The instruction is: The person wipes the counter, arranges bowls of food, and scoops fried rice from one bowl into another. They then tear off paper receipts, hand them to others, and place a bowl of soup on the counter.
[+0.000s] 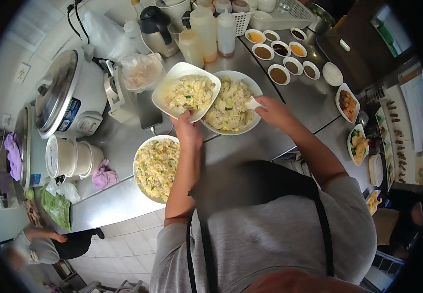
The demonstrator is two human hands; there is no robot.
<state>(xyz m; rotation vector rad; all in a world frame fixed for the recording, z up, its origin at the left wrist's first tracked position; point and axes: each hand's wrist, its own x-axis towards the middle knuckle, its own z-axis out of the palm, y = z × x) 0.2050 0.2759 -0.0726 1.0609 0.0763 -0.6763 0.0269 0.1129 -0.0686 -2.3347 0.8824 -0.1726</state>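
My left hand grips the near edge of a square white bowl of fried rice, tilted over the left rim of a round white bowl. That round bowl also holds fried rice. A white spoon or paddle is in my right hand, at the round bowl's right side, its tip by the rice. A second large bowl of fried rice stands on the steel counter, left of my left forearm.
Squeeze bottles and a thermal jug stand behind the bowls. Small sauce dishes sit back right, plated food at the right. A rice cooker and stacked tubs are left. Another person is at lower left.
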